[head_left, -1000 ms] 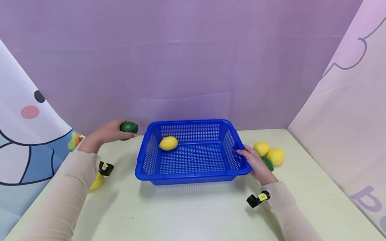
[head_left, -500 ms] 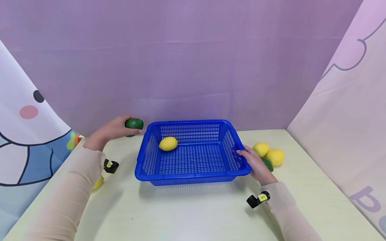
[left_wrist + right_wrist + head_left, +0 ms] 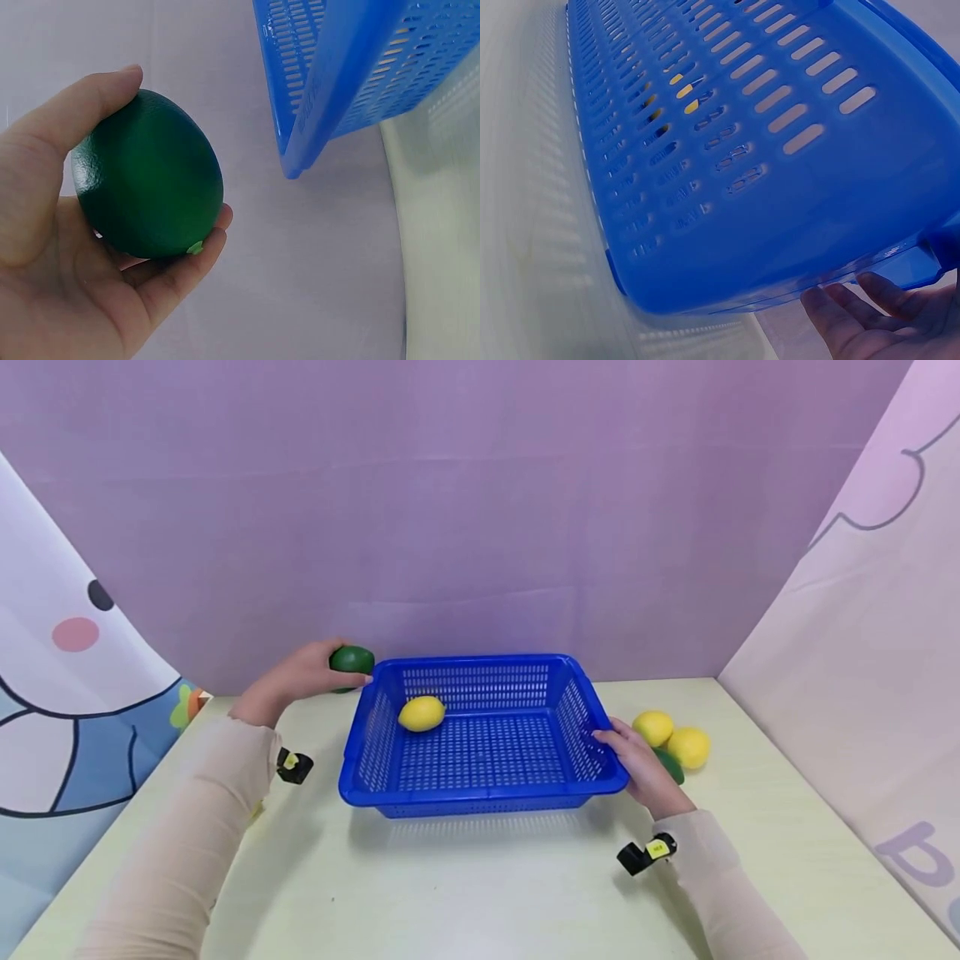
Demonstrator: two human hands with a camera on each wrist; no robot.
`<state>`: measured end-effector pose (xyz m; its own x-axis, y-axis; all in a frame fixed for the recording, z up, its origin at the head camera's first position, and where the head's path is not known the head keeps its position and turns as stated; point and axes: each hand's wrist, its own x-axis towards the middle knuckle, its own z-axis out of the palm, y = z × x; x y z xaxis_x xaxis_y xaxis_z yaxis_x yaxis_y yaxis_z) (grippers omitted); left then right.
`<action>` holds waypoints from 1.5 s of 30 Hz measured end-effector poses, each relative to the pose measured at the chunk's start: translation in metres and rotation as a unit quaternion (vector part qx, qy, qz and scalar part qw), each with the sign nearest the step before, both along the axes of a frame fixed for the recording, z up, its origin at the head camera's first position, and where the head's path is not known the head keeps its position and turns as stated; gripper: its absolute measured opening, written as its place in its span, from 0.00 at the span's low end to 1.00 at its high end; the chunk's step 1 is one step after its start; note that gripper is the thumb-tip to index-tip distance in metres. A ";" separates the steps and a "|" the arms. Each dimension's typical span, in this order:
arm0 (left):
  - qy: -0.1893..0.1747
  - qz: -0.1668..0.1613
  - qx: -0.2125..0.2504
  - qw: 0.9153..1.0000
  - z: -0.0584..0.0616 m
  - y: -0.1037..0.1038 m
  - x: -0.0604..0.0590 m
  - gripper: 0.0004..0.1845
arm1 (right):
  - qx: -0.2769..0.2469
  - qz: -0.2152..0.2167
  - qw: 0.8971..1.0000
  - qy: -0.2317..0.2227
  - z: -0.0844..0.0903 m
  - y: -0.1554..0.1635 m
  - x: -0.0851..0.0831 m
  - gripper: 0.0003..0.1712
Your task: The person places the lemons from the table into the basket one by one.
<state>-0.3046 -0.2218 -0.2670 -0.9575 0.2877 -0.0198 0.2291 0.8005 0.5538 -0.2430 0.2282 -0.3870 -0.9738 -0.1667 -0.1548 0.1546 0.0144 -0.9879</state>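
You're mid-carry: your left hand [image 3: 296,681] has the green fruit [image 3: 352,659] in the air just outside the basket's [image 3: 480,793] far-left corner, not yet over the rim. Fingers and thumb are curled round it – thumb on top, fingertips underneath, clear in the left wrist view [image 3: 150,174]. Your right hand [image 3: 637,768] rests on the basket's right rim with fingers nearly straight, steadying rather than gripping. Judgement: next move needs the fruit taken rightward over the rim and lowered before letting go – aim for bare floor beside the lemon [image 3: 422,713] already lying near the basket's far-left inside corner, so the two don't knock. The fruit is egg-shaped; its long axis runs roughly level, narrower end pointing toward the basket, as far as the head view shows. Two more lemons [image 3: 671,739] and another green fruit sit just right of the basket, behind your right hand.
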 end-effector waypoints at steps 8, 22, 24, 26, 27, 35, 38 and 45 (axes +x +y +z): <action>-0.003 -0.007 0.004 1.000 -0.002 0.008 -0.002 0.31 | 0.001 0.004 1.000 0.003 0.000 0.000 -0.001 0.33; -0.009 -0.020 0.022 1.000 -0.004 0.025 -0.008 0.31 | 0.006 -0.001 1.000 0.003 -0.003 0.002 -0.001 0.33; -0.010 -0.021 0.022 0.999 -0.004 0.028 -0.009 0.31 | 0.005 -0.003 1.000 0.003 -0.003 0.003 -0.001 0.33; -0.009 -0.022 0.020 1.000 -0.003 0.031 -0.010 0.30 | 0.004 -0.002 1.000 0.004 -0.003 0.003 -0.001 0.33; -0.009 -0.022 0.018 1.000 -0.003 0.032 -0.010 0.30 | 0.003 0.000 1.000 0.005 -0.003 0.003 -0.002 0.33; -0.002 -0.030 0.022 0.999 -0.001 0.040 -0.011 0.29 | 0.001 0.004 1.000 0.007 -0.003 0.002 -0.002 0.33; -0.005 -0.030 0.024 0.999 -0.001 0.044 -0.012 0.29 | 0.004 0.003 1.000 0.007 -0.003 0.002 -0.002 0.33; -0.004 -0.036 0.034 0.999 -0.001 0.054 -0.015 0.29 | 0.003 0.000 1.000 0.009 -0.003 0.002 -0.003 0.33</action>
